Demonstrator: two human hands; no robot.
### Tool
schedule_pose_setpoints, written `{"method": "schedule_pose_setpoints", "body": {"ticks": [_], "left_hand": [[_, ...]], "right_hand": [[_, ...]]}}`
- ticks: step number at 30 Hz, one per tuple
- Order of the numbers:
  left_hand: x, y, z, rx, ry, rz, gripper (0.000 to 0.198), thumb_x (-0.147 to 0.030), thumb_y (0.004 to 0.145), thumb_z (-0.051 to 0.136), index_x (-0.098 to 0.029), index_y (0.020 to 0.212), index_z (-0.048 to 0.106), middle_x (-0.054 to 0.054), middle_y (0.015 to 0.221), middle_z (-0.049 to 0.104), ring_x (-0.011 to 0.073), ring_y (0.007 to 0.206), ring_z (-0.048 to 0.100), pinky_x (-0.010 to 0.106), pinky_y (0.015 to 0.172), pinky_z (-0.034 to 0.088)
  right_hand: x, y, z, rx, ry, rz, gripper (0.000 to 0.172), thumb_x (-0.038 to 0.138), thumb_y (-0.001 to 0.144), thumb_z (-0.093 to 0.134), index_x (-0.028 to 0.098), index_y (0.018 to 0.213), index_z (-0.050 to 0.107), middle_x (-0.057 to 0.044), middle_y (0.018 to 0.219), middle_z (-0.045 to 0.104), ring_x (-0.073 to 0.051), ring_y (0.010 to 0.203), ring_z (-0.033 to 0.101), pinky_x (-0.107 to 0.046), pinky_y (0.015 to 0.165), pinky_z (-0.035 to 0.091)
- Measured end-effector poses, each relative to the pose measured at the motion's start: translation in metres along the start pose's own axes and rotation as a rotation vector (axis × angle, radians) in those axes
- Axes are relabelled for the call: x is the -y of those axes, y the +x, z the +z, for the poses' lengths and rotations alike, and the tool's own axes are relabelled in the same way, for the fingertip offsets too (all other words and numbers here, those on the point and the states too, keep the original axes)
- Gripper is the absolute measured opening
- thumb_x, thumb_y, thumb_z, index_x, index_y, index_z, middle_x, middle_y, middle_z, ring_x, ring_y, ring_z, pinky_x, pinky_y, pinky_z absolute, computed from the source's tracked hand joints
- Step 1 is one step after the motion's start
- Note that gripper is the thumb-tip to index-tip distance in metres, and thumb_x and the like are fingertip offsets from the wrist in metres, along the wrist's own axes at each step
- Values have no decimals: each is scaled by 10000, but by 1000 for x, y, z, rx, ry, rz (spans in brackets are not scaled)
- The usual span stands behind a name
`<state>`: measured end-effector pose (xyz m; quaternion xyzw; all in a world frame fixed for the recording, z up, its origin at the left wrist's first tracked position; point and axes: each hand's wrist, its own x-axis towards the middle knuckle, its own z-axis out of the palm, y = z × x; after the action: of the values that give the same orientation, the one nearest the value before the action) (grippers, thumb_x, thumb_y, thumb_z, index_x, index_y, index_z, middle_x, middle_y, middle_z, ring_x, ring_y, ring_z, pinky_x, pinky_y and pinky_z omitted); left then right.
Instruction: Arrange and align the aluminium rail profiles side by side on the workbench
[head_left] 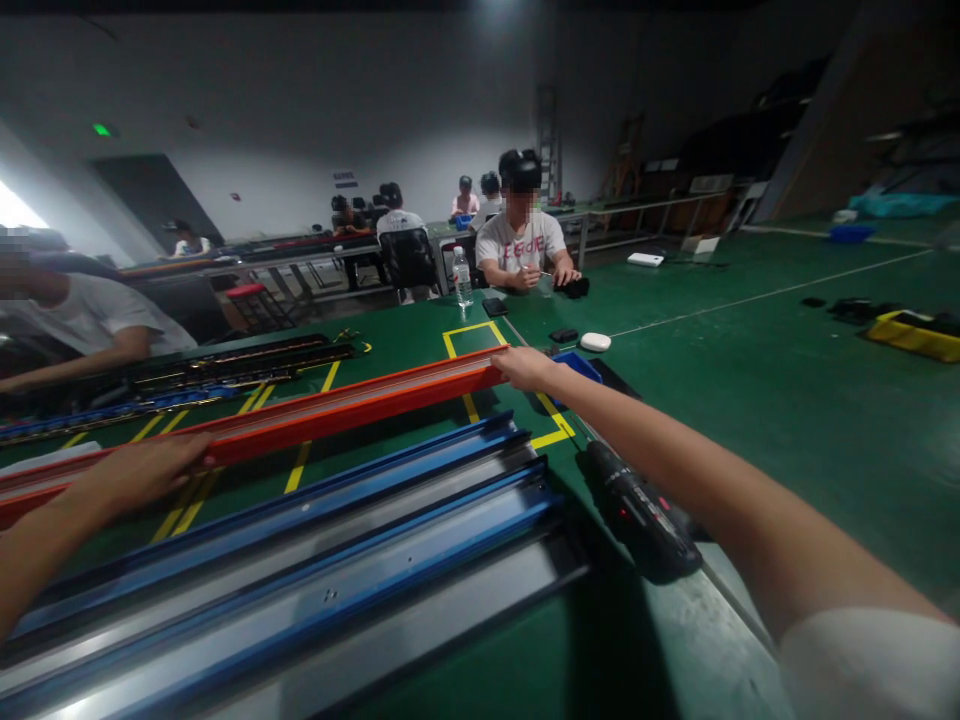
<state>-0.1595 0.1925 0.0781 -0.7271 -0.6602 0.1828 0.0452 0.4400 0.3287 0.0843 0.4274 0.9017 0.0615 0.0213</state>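
A long orange-red metal channel [360, 405] slants across the green table, held at both ends of its visible length. My right hand [529, 368] is closed around its far right end. My left hand [154, 465] grips its near edge further left, fingertips on the orange side. Nearer to me lie several long blue and silver-grey channels [420, 545], side by side beneath the orange one. A black power drill [637, 510] lies on the table below my right forearm, to the right of the channels' ends.
Black and blue strip parts [195, 380] lie behind the orange channel, near a person [97, 310] at the left. Another person [521, 240] sits across the table. A water bottle [462, 278], a blue bin [577, 367] and a white case [596, 342] stand near the yellow tape markings [553, 437].
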Motion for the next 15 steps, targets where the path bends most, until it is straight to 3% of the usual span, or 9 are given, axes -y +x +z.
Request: {"method": "schedule_pose_setpoints", "body": {"ticks": [5, 10, 12, 15], "left_hand": [[7, -25, 4, -13, -30, -69, 716, -485, 623, 491, -151, 1225, 690, 193, 1385, 701, 432, 1302, 645, 537, 1154, 488], [13, -49, 18, -6, -20, -91, 810, -515, 590, 498, -103, 1248, 730, 196, 1424, 681, 441, 1294, 650, 527, 1122, 505], [13, -60, 22, -32, -20, -82, 791, -549, 649, 468, -101, 1243, 738, 154, 1388, 716, 401, 1281, 661, 491, 1092, 509], [11, -79, 27, -164, -33, 10, 764, -523, 898, 231, -48, 1254, 711, 66, 1284, 771, 292, 1227, 670, 434, 1065, 472]], "right_hand": [[3, -36, 1, -62, -1, 17, 319, 45, 956, 550, 110, 1247, 663, -202, 1169, 761, -290, 1065, 748, -312, 881, 526], [0, -60, 2, -105, -15, -27, 304, -4, 914, 546, 95, 1175, 666, -198, 1151, 750, -298, 1091, 725, -321, 898, 497], [-1, -64, 2, -128, -15, -42, 292, -11, 908, 543, 91, 1154, 663, -195, 1153, 745, -296, 1102, 713, -323, 902, 484], [-1, -68, 0, -162, -15, -55, 257, -7, 920, 533, 90, 1121, 660, -190, 1140, 742, -288, 1088, 704, -323, 884, 466]]}}
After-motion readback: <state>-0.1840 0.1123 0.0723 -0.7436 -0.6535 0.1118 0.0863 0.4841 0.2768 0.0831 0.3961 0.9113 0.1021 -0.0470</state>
